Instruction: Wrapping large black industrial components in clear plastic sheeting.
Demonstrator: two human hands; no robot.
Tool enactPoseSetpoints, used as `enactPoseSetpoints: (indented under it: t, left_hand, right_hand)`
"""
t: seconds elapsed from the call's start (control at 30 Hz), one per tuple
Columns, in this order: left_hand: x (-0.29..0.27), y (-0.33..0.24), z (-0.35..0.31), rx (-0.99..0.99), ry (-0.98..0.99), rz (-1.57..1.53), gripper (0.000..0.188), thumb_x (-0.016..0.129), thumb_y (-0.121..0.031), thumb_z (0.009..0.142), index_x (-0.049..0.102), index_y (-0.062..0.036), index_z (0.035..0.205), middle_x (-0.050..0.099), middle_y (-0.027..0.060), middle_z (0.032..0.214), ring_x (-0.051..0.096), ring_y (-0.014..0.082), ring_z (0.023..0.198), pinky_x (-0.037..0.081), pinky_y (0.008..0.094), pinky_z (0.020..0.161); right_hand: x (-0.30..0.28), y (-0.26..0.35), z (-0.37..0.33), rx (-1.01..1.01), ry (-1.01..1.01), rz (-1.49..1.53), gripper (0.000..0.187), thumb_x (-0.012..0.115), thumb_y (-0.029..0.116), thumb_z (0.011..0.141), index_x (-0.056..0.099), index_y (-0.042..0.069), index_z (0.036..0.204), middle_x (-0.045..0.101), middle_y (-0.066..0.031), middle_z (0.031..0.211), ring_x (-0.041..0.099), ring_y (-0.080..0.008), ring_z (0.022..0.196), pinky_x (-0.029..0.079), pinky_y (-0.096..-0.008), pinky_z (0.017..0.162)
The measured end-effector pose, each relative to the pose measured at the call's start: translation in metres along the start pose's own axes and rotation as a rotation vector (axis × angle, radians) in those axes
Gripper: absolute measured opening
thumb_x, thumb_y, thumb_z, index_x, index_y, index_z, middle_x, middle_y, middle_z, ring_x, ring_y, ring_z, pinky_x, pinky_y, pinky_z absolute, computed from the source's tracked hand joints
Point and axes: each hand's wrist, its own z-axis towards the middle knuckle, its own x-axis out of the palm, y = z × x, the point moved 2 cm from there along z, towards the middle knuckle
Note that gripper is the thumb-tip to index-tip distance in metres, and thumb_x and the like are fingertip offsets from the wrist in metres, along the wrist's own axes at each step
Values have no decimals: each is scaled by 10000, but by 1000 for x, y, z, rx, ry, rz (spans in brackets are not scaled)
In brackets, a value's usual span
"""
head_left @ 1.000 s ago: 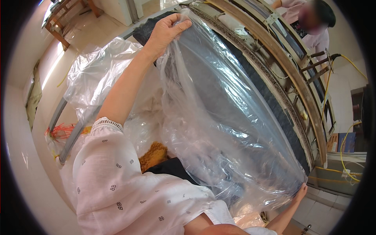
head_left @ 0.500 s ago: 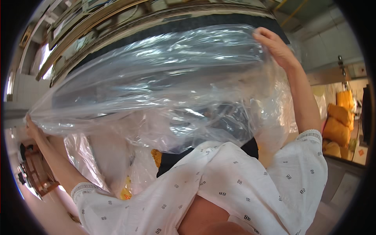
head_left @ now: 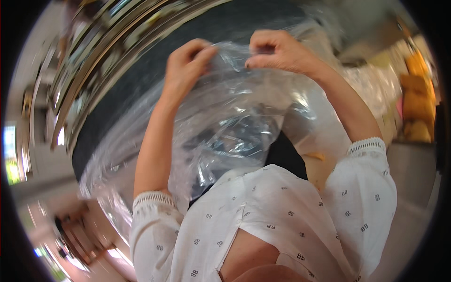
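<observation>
Shirt front [head_left: 253,207], white w/ small dark print, is seen nearest, w/ black cloth [head_left: 287,157] just beyond at the lap. Clear plastic sheet [head_left: 230,101] is spread from there up over the near part of a dark surface [head_left: 235,21], its upper part gathered btwn the hands. Film is pinched btwn thumb & fingers of the left hand [head_left: 188,68]; a similar pinch is made by the right hand [head_left: 278,51], near the left, tho exact contact is blurred. Film could be stretched or torn if the two grips were pulled apart too hard; thin layers could be lost if the pinch is light; loose folds could be snagged by the forearms. Dark strip is shown beyond the film, w/ rails [head_left: 105,58] close along its far edge, so fwd room is judged tight. More room is offered R, before orange-brown bundles [head_left: 416,101] are met.
</observation>
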Motion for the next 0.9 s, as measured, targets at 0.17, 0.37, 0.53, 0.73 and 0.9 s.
enactPoseSetpoints:
  t: [0.17,0.37,0.53,0.73,0.9]
  left_hand:
    - [-36,67,-17,-150,-253,146,126,609,-126,830,627,-10,876,602,58,862,547,132,792,430,249,738]
    - [-172,125,-87,-304,-339,521,231,549,-189,885,604,29,936,599,67,869,534,137,811,427,267,758]
    - [-329,171,-182,-528,-462,910,340,523,-308,880,627,7,957,630,114,905,567,207,815,440,306,774]
    - [-431,256,-287,-820,-571,1104,475,543,-463,807,664,-16,913,654,150,898,608,282,842,453,377,773]
    - [-445,264,-328,-822,-650,851,434,602,-418,800,656,6,878,656,111,814,591,204,751,449,325,708]
  right_hand:
    - [-92,-138,-163,427,403,-824,240,622,371,741,665,136,758,631,-108,778,595,-306,745,459,-423,615]
    - [-192,-217,-410,1331,985,-1297,213,698,275,610,706,144,778,669,-59,842,636,-243,813,478,-417,688]
    - [-287,-247,-435,1009,359,-1900,151,538,178,732,657,146,645,635,-35,673,628,-191,695,438,-402,629]
    - [-407,-167,-108,695,-889,-451,414,553,200,845,469,60,1226,577,-102,965,542,-145,833,450,-262,689]
    - [-281,-79,32,-276,-1166,-776,205,520,175,862,530,50,1024,564,-64,846,528,-159,738,433,-273,681]
